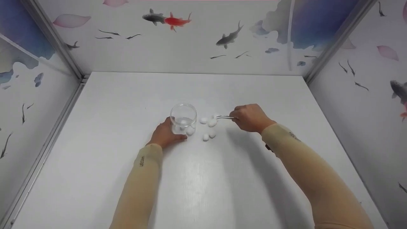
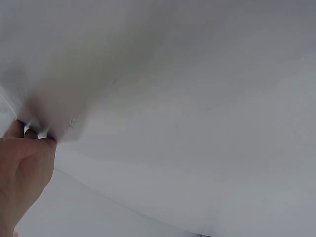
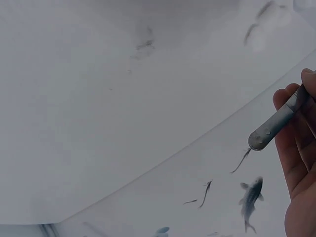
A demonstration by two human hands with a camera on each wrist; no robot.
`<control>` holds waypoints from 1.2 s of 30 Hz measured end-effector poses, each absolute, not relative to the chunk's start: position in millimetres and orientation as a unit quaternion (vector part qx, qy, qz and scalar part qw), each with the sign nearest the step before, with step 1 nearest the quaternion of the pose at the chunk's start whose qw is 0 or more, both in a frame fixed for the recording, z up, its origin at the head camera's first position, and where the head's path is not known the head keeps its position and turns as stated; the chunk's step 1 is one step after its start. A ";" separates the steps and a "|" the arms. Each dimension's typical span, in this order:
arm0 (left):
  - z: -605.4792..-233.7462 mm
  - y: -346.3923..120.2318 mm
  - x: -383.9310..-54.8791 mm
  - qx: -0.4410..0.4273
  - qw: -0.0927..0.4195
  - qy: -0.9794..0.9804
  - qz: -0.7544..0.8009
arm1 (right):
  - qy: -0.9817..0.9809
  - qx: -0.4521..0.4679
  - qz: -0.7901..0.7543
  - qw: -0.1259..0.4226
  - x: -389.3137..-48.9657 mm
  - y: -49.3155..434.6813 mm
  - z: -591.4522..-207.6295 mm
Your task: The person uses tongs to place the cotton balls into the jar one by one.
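Observation:
My left hand (image 1: 163,133) holds a clear jar (image 1: 183,115) upright on the table, thumb at its near side and fingers behind its left side. Some white cotton balls (image 1: 190,130) lie at the bottom of the jar. In the left wrist view only part of the left hand (image 2: 27,168) shows, at the left edge. My right hand (image 1: 251,117) grips metal tweezers (image 1: 226,117), whose tips reach left to the loose cotton balls (image 1: 212,122) beside the jar. The rounded end of the tweezers (image 3: 271,128) sticks out of the right hand (image 3: 301,148) in the right wrist view.
Several cotton balls lie loosely on the white table (image 1: 197,181) to the jar's right, two of them nearer (image 1: 206,137). Printed panels with fish (image 1: 176,21) enclose the table at the back and both sides.

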State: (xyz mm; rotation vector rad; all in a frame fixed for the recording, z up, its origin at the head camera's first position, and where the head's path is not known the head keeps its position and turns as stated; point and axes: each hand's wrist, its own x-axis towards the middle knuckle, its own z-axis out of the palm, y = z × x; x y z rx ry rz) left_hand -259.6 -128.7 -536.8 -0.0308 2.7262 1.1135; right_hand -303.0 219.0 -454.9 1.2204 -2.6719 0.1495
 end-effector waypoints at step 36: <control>-539.8 -128.6 -260.3 -0.010 0.105 0.918 0.383 | -0.902 0.424 0.056 0.061 -283.6 216.3 -490.4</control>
